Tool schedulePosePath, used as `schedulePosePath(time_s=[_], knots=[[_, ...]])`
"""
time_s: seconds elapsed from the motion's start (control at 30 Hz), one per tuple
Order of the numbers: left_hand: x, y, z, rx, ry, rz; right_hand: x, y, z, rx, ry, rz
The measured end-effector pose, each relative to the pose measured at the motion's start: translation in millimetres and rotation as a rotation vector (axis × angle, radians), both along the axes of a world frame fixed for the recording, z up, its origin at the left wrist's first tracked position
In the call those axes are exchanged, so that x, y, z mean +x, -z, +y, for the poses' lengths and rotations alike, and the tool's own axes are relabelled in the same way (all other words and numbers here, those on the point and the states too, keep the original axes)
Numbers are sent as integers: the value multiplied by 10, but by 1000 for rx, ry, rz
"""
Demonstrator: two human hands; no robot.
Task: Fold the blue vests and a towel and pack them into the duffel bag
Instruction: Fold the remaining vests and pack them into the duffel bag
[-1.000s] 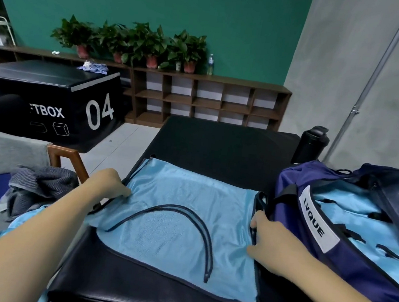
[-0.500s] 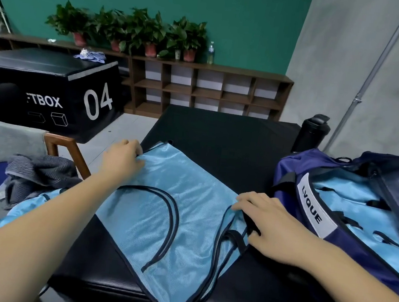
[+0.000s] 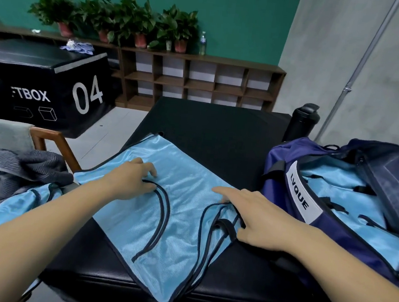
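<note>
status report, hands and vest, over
Left hand and right hand both open, resting on blue vest. Vest spread on black bench. Duffel bag open at right, nothing between.

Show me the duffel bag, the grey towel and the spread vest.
duffel bag [image 3: 298,197], head view, its white label
grey towel [image 3: 28,168], head view, middle of heap
blue vest [image 3: 185,186], head view, middle of its mesh

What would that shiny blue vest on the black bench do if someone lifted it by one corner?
Probably flop and drape: the blue vest lies thin and flat, its near corner drooping off the black bench. Likely light, since it looks like fine mesh. Its sheen suggests it may slide when pushed.
</note>
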State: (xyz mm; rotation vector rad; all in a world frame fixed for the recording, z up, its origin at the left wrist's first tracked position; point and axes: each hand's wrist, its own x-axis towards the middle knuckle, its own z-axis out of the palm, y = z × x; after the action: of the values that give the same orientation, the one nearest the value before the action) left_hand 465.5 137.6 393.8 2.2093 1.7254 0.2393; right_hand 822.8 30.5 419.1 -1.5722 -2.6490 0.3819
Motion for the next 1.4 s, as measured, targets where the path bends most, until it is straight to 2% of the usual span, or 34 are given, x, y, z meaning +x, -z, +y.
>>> schedulePosePath(time_s=[0.2, 0.37, 0.5, 0.67, 0.87, 1.1, 1.4], knots=[[-77, 24, 13, -21, 32, -2, 77, 45, -40, 33, -74, -147], [-143, 63, 7, -24, 9, -32, 94, 76, -102, 93, -100, -178], [-84, 84, 40, 23, -40, 48, 40, 130, -150, 208, -145, -160], [100, 64, 141, 18, -86, 90, 21, 137, -95, 182, -154, -137], [208, 62, 265, 57, -108, 142, -66, 171, -150, 263, -181, -213], [479, 84, 287, 90, -15, 129, -333, 41, -561, -10, -212, -32], [1077, 137, 304, 122, 135, 90, -786, 164, -829, 22, -241, 48]])
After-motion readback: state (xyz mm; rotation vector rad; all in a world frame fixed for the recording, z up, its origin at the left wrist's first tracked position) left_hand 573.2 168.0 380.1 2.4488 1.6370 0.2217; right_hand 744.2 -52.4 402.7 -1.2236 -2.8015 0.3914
